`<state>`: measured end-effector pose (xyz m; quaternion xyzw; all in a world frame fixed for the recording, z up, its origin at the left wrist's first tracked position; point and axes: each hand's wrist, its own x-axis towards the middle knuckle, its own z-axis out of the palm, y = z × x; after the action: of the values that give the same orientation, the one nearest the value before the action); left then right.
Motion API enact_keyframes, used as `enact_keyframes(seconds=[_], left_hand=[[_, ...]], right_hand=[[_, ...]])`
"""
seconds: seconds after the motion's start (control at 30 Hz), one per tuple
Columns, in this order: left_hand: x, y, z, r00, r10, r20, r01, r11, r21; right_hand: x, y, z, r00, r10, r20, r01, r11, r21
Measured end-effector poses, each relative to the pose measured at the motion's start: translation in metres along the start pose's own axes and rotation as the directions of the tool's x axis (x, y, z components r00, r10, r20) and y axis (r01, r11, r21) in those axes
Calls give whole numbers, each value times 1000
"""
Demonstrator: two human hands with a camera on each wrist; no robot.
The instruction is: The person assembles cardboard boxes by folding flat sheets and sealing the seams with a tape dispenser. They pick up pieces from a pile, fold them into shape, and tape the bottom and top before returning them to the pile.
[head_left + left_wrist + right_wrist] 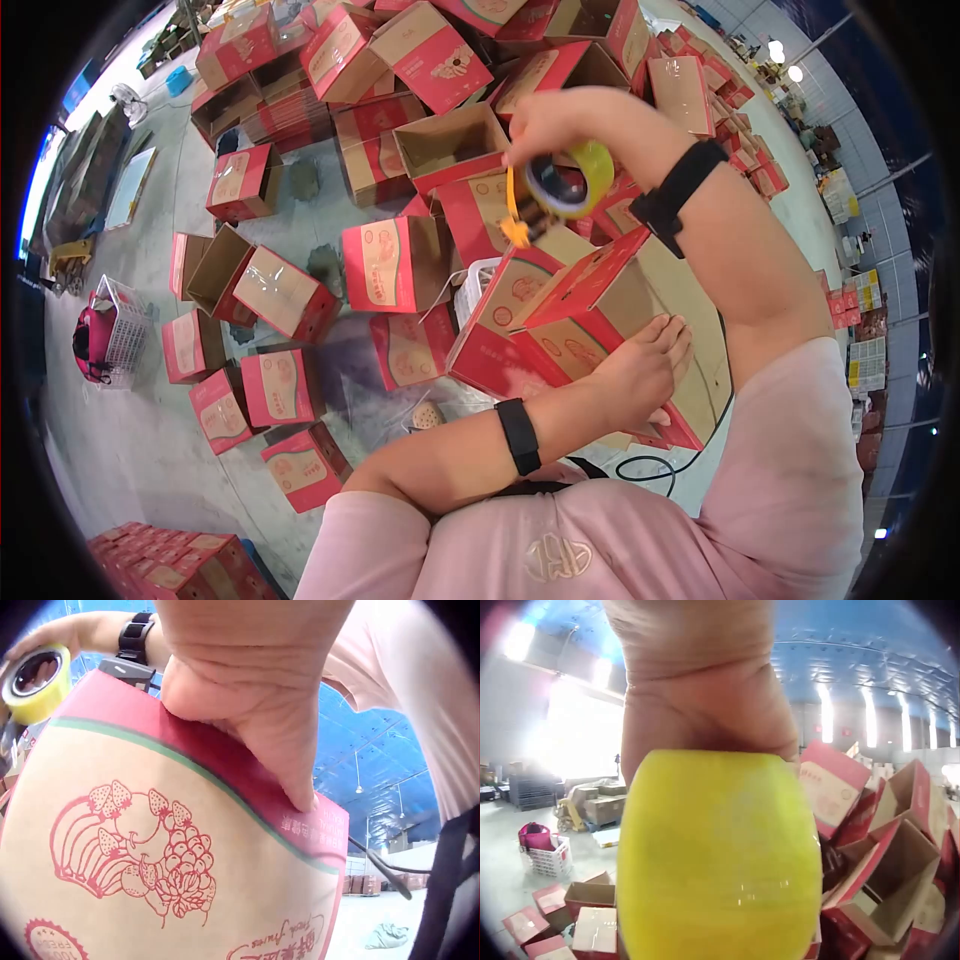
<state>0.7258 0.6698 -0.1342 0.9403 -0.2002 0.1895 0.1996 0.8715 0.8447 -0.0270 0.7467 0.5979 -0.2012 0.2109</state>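
A red and tan carton (570, 335) printed with fruit stands in front of the person. The left hand (636, 375) lies across its top, fingers extended over the flaps; in the left wrist view that hand (247, 697) rests on the upper edge of the carton (172, 825). Raised above the carton's far side, the right hand (556, 122) grips a tape dispenser with an orange part (516, 232) and a yellow tape roll (590, 180). The roll (720, 855) fills the middle of the right wrist view, hiding the fingers of the right hand (705, 712).
Open red cartons (450, 150) are heaped beyond the hands, and several more (285, 290) stand on the floor at left. A white basket (122, 335) with a pink bag is farther left. A black cable (650, 462) lies near the person.
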Motion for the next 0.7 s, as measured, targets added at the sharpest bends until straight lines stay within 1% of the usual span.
enact_keyframes(seconds=[0.03,0.07,0.1,0.13,0.17,0.2,0.23,0.27,0.3,0.33,0.37,0.4,0.43,0.5,0.53,0.57,0.6,0.63,0.67,0.7], left_hand=[[0,2,0,1000,-7,-9,7,1000,0],[1,4,1,1000,-4,-11,4,1000,-1],[1,4,0,1000,-1,12,1,1000,-1],[2,7,1,999,0,35,1,1000,-8],[3,6,0,999,5,39,-4,1000,-10],[3,2,-4,1000,-10,3,10,1000,-29],[3,1,-7,999,-22,-31,20,999,-51],[2,0,-3,997,-2,-73,-1,999,-43],[4,0,-3,997,19,-72,-21,999,-30],[4,2,-3,996,11,-86,-13,999,-31],[4,3,-2,995,-5,-103,2,999,-33],[5,3,-3,994,2,-105,-4,1000,-21],[6,4,-5,994,-3,-107,1,1000,-16],[12,8,-10,996,9,-86,-9,1000,-1],[15,11,-13,997,-16,-73,15,1000,-17],[17,16,-14,997,-43,-57,41,999,-35],[21,21,-13,994,-33,-101,30,999,-37],[25,26,-9,996,-34,-86,31,999,-32],[29,28,-4,979,-177,-102,169,982,-81],[33,32,-7,942,-316,-114,301,945,-127]], right_hand=[[1,-4,15,996,17,85,-11,997,-70],[-9,3,27,974,-15,226,45,990,-131],[-40,0,17,976,58,211,-30,991,-132],[-68,18,-1,976,-75,203,68,997,38],[-103,30,-24,988,-68,142,47,989,142],[-142,31,-50,989,-17,149,15,1000,13],[-183,31,-52,988,89,129,-82,995,-60],[-217,34,-37,996,70,58,-68,997,-37],[-242,53,-15,998,52,-30,-49,995,83],[-268,79,11,981,114,-160,-61,951,303],[-290,103,38,944,190,-271,-30,864,503],[-313,110,70,890,245,-384,112,700,705],[-333,110,108,824,325,-464,278,482,831],[-345,108,194,748,416,-516,414,314,854],[-342,100,235,714,487,-503,408,293,864],[-339,88,262,678,555,-481,402,268,876],[-339,77,270,674,563,-479,413,251,876],[-338,65,274,580,592,-559,510,271,816],[-338,57,278,472,619,-628,600,296,743],[-339,52,282,465,624,-628,612,286,737]])
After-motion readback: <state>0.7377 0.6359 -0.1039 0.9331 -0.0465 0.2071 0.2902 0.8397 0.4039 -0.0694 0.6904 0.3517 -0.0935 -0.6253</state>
